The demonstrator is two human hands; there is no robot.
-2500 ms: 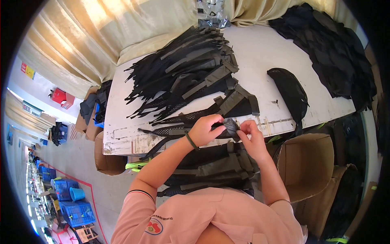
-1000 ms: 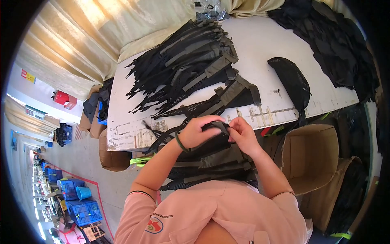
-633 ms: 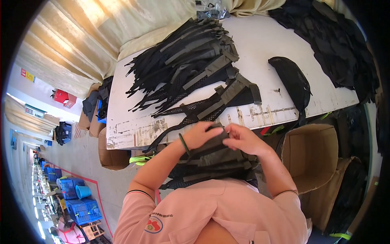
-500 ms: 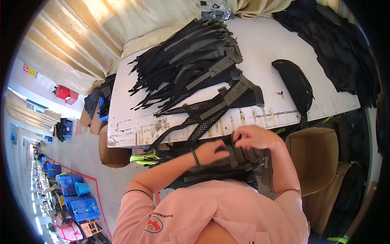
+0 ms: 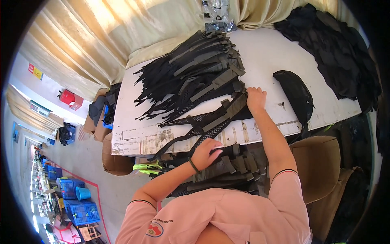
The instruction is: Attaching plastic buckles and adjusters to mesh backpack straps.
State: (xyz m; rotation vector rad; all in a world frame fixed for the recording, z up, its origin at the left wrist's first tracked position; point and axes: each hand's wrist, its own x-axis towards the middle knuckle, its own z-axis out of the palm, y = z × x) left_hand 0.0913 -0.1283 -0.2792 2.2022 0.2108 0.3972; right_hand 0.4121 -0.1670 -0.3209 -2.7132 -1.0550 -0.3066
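Observation:
My right hand (image 5: 256,99) reaches over the white table, its fingers closed on the wide end of the nearest black mesh strap piece (image 5: 222,118). This piece has a grey-brown band across it, and its narrow mesh tails hang over the table's front edge. Close to those tails is my left hand (image 5: 205,155), thumb and fingers apart, with nothing visible in it. Below the hands, in front of my body, lies a bundle of similar dark strap pieces (image 5: 231,167). A large overlapping pile of mesh strap pieces (image 5: 191,69) covers the table farther back.
On the white table (image 5: 260,53) lie a black curved pouch (image 5: 295,95) and, far right, a heap of dark fabric pieces (image 5: 325,49). Cardboard boxes (image 5: 317,162) stand below the front edge at right and left. Curtains (image 5: 162,24) hang behind. Blue crates (image 5: 81,211) stand at left.
My right hand has moved up and away from the lower bundle to the strap piece on the table and closed on it. My left hand has shifted slightly, staying near the table edge.

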